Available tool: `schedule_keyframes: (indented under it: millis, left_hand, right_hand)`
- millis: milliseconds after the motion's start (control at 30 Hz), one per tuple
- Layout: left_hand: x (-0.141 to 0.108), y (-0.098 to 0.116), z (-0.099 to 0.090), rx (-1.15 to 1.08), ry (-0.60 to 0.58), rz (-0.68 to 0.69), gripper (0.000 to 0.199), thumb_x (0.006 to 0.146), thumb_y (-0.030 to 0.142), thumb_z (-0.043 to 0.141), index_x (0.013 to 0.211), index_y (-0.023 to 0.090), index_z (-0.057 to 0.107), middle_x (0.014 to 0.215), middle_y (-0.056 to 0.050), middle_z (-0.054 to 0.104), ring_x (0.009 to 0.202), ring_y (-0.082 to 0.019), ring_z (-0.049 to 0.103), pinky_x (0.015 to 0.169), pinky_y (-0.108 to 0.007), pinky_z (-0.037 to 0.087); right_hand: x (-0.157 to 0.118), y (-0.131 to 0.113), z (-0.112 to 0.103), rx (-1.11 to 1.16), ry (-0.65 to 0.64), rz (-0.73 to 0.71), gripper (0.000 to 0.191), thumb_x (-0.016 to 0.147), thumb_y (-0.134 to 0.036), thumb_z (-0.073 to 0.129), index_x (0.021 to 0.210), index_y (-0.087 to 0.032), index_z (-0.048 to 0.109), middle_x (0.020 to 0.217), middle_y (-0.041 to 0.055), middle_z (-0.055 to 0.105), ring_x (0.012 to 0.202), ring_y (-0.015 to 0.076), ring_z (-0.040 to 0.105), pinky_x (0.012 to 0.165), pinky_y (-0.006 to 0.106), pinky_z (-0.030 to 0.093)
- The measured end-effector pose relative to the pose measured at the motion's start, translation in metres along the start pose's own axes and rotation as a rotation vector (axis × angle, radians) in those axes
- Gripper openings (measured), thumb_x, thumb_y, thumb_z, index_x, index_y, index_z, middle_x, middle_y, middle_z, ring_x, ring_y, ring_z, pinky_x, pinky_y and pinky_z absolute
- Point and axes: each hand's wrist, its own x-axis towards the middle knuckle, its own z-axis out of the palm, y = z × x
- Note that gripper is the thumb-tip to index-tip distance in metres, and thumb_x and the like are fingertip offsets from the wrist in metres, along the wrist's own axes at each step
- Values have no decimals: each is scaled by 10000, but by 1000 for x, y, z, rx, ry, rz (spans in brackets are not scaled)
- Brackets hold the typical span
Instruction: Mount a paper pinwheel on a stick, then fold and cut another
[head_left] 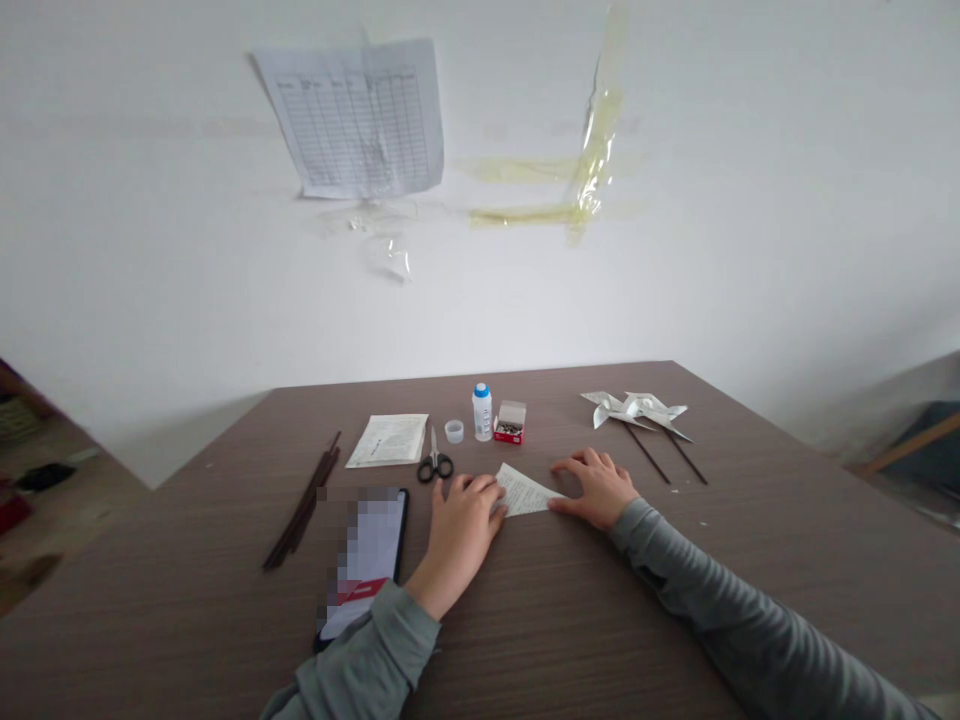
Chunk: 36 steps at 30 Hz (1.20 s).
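A printed sheet folded into a triangle [523, 492] lies on the table in front of me, its peak pointing away. My left hand [461, 525] rests over its left end, fingers stretched out and slightly bent, covering that corner. At the opposite corner, the thumb of my right hand [598, 488] touches the tip of the paper. The other right fingers are spread apart above the table. Close beyond my left fingertips are black-handled scissors [435, 465].
Behind the paper stand a blue-capped glue bottle [482, 415], a small red box of metal pins [510, 425] and a plastic cup [454, 431]. Leftward lie folded printed paper [388, 440], brown sticks [306, 500] and a phone [365, 560]. Two paper pinwheels [634, 408] lie back right.
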Motion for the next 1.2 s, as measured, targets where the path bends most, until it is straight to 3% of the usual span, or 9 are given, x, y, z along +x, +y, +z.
schedule_keyframes:
  millis: [200,400,567,767,867,1000,1067,1200]
  left_hand:
    - [0,1,1,-7,-9,-18,326,1225,194,766,1438,326,976,1713,-68,894,1607,-423,765,1497,-792,462]
    - [1,-3,7,-3,32,1,324,1203,190,774,1408,332,981,1670,-77,909,1548,-410,775,1484,-771,475]
    - [0,-1,3,2,17,-3,327,1204,183,779,1411,333,982,1678,-79,906,1573,-411,775,1482,-764,495]
    - [-1,6,-2,4,3,-20,342,1204,149,767,1411,313,984,1692,-81,904,1592,-417,785,1504,-803,472]
    - [-2,8,-3,-2,16,-18,346,1191,130,773,1394,310,989,1668,-88,913,1577,-420,797,1493,-804,490]
    - [-2,11,-3,-4,29,-21,324,1183,140,796,1374,317,988,1643,-88,920,1559,-415,805,1489,-792,492]
    - [-3,12,-4,-1,31,-27,294,1182,164,819,1359,327,988,1634,-78,923,1555,-407,805,1493,-770,493]
    - [-2,14,-6,-3,26,-31,237,1174,212,863,1341,325,987,1590,-80,935,1543,-409,805,1485,-738,510]
  right_hand:
    - [5,21,-3,-30,32,44,571,1014,-445,977,1582,-424,921,1740,145,757,1651,498,662,1314,607,596]
    - [18,40,4,-37,-8,45,663,1018,-414,982,1674,-404,888,1825,146,716,1715,486,629,1405,672,570]
    - [25,51,10,-30,19,16,679,926,-340,1002,1596,-424,934,1748,123,781,1652,479,684,1362,681,625]
    - [29,60,12,94,76,-90,658,925,-169,819,1537,-355,976,1633,128,869,1604,448,760,1400,655,599]
    - [30,54,18,186,155,-236,586,973,-171,751,1494,-280,996,1559,153,908,1554,421,799,1458,642,556]
    - [24,32,31,175,146,-370,417,1079,-310,819,1445,-368,1010,1567,118,899,1567,430,784,1399,665,608]
    - [19,19,38,126,166,-356,363,1093,-360,868,1423,-416,1008,1593,99,877,1593,435,753,1382,673,613]
    - [10,-3,46,66,218,-304,313,1051,-416,983,1362,-383,984,1579,118,845,1563,450,740,1378,681,598]
